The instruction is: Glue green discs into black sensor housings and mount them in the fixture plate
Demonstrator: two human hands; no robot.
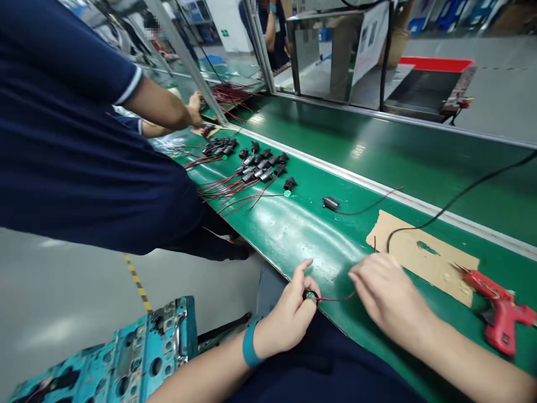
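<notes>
My left hand (293, 313), with a teal band at the wrist, grips a small black cylindrical part (311, 295) at the table's front edge. A green end face shows on this part, while the fingers hide most of its body. A thin red wire (338, 299) runs from it to my right hand (380, 288), whose fingers are pinched on the wire. Beyond my hands, a similar black part (330, 202) lies alone with its wire stretched to the right. Several more black wired parts (262, 165) are grouped farther left on the green table (289, 224).
On the right lies a red hot glue gun (499, 310), beside a glue-stained cardboard piece (419, 252). A black cable (457, 198) crosses the table. To the left stands a co-worker (96, 140) in navy. Below is a turquoise perforated box (142, 358). A metal rail (356, 190) borders the green belt.
</notes>
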